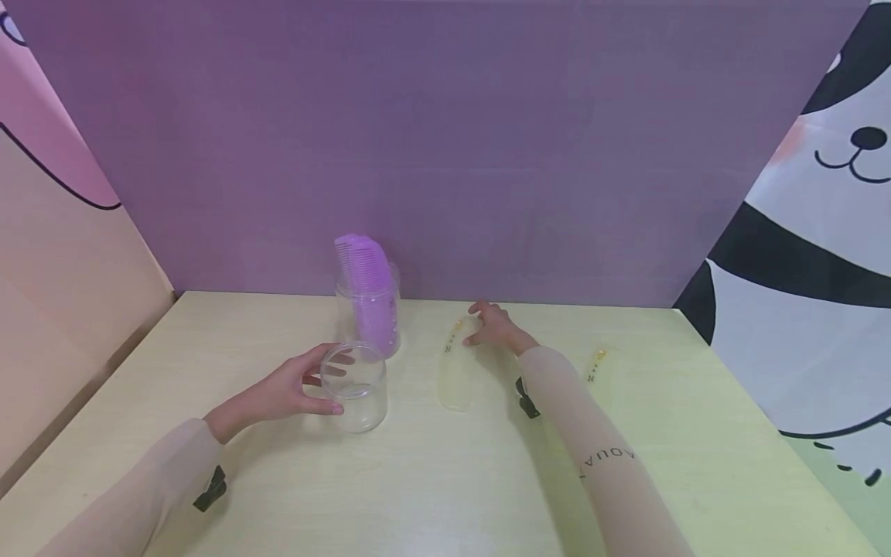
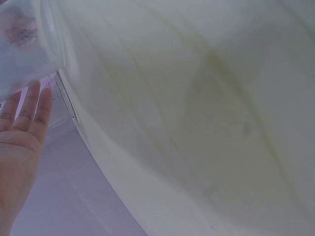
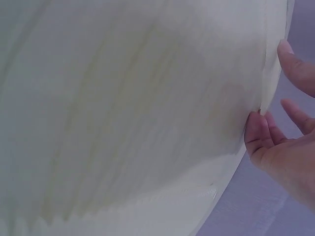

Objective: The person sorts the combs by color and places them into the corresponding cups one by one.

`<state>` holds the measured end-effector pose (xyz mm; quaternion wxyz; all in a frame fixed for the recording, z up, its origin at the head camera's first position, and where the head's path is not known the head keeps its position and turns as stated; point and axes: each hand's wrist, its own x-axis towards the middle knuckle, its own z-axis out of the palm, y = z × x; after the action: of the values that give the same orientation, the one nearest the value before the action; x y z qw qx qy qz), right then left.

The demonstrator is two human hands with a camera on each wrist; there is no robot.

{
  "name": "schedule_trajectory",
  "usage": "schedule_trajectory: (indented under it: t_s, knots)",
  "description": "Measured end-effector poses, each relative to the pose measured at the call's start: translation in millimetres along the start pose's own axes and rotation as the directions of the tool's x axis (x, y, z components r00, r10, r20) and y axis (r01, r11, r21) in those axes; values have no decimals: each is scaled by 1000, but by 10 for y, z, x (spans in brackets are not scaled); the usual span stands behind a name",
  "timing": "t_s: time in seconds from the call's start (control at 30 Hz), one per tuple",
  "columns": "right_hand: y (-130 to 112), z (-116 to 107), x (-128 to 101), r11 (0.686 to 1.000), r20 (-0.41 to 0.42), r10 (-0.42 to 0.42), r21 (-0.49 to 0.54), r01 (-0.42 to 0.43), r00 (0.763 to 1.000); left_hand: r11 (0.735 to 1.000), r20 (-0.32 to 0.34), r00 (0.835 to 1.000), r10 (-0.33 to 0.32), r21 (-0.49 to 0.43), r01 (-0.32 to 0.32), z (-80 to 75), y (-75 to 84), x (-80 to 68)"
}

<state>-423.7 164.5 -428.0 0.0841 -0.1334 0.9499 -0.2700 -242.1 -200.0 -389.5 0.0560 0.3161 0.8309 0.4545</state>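
Observation:
My left hand (image 1: 295, 387) holds a clear cup (image 1: 365, 414) by its side, thumb at the front and fingers behind, showing through the wall. In the left wrist view the fingers (image 2: 33, 110) lie along the cup (image 2: 24, 61). My right hand (image 1: 496, 326) is over the far end of a see-through, yellowish comb (image 1: 454, 379) with small gold lettering, thumb tip at its edge and fingers spread. Fingertips (image 3: 253, 125) come down at the table surface in the right wrist view.
Behind the left hand's cup, purple combs (image 1: 372, 271) stand in another clear container (image 1: 346, 313). A second see-through comb (image 1: 596, 371) lies to the right, partly behind the right sleeve (image 1: 592, 433). A purple panel (image 1: 445, 155) rises at the back edge of the pale table (image 1: 418, 495).

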Motion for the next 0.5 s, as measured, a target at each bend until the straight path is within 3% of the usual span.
schedule_trajectory:
  t_s: [0.1,0.17,0.27,0.37,0.5]
  knots:
    - [-455,-175,-460,998,15,30,55,-31,999,1000,-3,1000,-12,9,12,6,8,-1]
    - [-561,-227,-608,998,7,-3,62,3,1000,1000,-3,1000,-19,11,19,7,16,-3]
    - [-499,-245,-579,995,-3,-36,93,36,999,1000,-4,1000,-18,8,18,9,21,-3]
    - [-267,-185,-382,991,-12,-45,129,46,999,1000,-5,1000,-4,5,4,9,14,-2]
    - [-304,-198,-420,982,-27,-10,190,15,1000,1000,-5,1000,9,7,-9,6,5,1]
